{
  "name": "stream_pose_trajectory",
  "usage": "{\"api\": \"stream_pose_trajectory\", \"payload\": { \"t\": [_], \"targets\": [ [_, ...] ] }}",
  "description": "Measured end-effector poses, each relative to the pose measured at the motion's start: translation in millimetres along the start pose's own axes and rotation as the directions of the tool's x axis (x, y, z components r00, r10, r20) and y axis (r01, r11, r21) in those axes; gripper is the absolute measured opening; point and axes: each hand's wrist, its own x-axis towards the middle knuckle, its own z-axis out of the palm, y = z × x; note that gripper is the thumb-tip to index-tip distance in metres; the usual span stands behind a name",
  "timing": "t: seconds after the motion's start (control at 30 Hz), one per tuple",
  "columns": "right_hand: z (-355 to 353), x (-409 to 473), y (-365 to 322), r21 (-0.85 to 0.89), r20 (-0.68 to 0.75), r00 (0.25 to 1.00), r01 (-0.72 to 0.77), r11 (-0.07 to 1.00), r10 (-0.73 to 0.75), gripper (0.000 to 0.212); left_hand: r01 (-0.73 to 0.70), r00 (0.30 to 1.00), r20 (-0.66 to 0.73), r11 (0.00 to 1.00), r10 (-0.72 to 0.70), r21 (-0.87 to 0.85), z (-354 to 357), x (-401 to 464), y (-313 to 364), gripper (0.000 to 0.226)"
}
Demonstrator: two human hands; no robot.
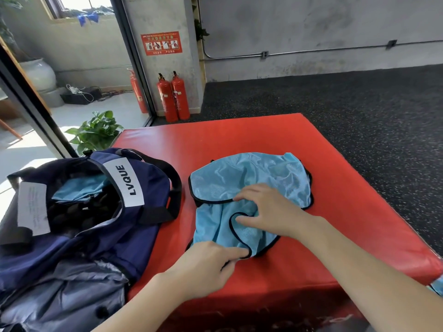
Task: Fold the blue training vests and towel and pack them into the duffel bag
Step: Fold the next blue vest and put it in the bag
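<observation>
A large red padded mat point(239, 140) fills the middle of the view, resting on dark speckled floor point(359, 104). Its far and right edges are in sight; its near edge runs just below the person's forearms.

At the mat's left edge sits an open navy duffel bag point(148, 183), partly overhanging. Its mouth gapes upward, and a piece of pale blue fabric point(79, 188) already lies inside; whether that is a vest or the towel cannot be told. A grey padded garment point(67, 295) lies against the bag's near side.

Near the middle of the mat, slightly toward its near edge, lies a crumpled blue training vest point(251, 178) with black trim, only half folded.

The right hand point(271, 212) rests on the vest with its fingers loosely spread and pressing the cloth, gripping nothing. The left hand point(208, 262) pinches the vest's near trimmed edge between thumb and forefinger.

Risks, as a judgement: the fabric looks slippery and thin, so a fold may slide apart once the pressing hand lifts, and a loose armhole loop could snag a finger.

The mat is bare beyond and to the right of the vest, leaving room to spread it. The bag handles point(175, 188) lie close on the left, crowding that side.
</observation>
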Motion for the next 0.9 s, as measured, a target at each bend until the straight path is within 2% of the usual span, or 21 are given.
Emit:
{"api": "stream_pose_trajectory", "payload": {
  "t": [0.1, 0.17, 0.23, 0.3, 0.37, 0.47, 0.57, 0.63, 0.73, 0.8, 0.9],
  "targets": [
    [3, 0, 7, -0.059, 0.008, 1.0, -0.019, 0.998, 0.02, 0.03, 0.0, 1.0, -0.02, 1.0, 0.0, 0.014, 2, -1, -6, 0.034],
    [3, 1, 15, -0.043, -0.025, 1.0, -0.003, 0.999, 0.002, 0.016, 0.011, 0.998, -0.059, 1.0, -0.011, 0.007, 3, -2, -9, 0.035],
    [1, 1, 21, -0.003, -0.08, 0.996, -0.03, 1.0, 0.029, 0.011, 0.036, 0.995, -0.094, 0.999, -0.037, -0.018, 4, -2, -15, 0.035],
    [-2, -1, 22, 0.056, -0.119, 0.989, -0.08, 0.995, 0.086, 0.018, 0.059, 0.989, -0.133, 0.997, -0.066, -0.052, 4, -3, -22, 0.034],
    [0, -5, 16, 0.062, -0.099, 0.987, -0.123, 0.99, 0.128, 0.031, 0.071, 0.986, -0.147, 0.994, -0.083, -0.084, 3, -3, -26, 0.031],
    [13, -8, 1, -0.071, -0.039, 0.989, -0.144, 0.987, 0.142, 0.046, 0.052, 0.987, -0.144, 0.994, -0.065, -0.091, 4, -3, -20, 0.032],
    [26, -5, -10, -0.185, -0.051, 0.99, -0.138, 0.973, 0.13, 0.039, 0.043, 0.987, -0.15, 0.996, -0.056, -0.083, 6, -4, -11, 0.039],
    [27, -3, -15, -0.189, -0.087, 0.986, -0.158, 0.969, 0.143, 0.029, 0.055, 0.985, -0.157, 0.995, -0.067, -0.081, 6, -7, -10, 0.04],
    [18, -2, -15, -0.072, -0.142, 0.965, -0.23, 0.971, 0.218, 0.023, 0.108, 0.969, -0.211, 0.989, -0.128, -0.105, 1, -14, -16, 0.035],
    [5, -5, -7, 0.146, -0.171, 0.94, -0.271, 0.951, 0.294, 0.02, 0.163, 0.944, -0.267, 0.977, -0.196, -0.141, -3, -17, -22, 0.031],
    [-17, -20, 7, 0.441, -0.143, 0.891, -0.331, 0.834, 0.43, 0.024, 0.273, 0.87, -0.348, 0.929, -0.349, -0.25, -13, -19, -32, 0.021]
  ]
}}
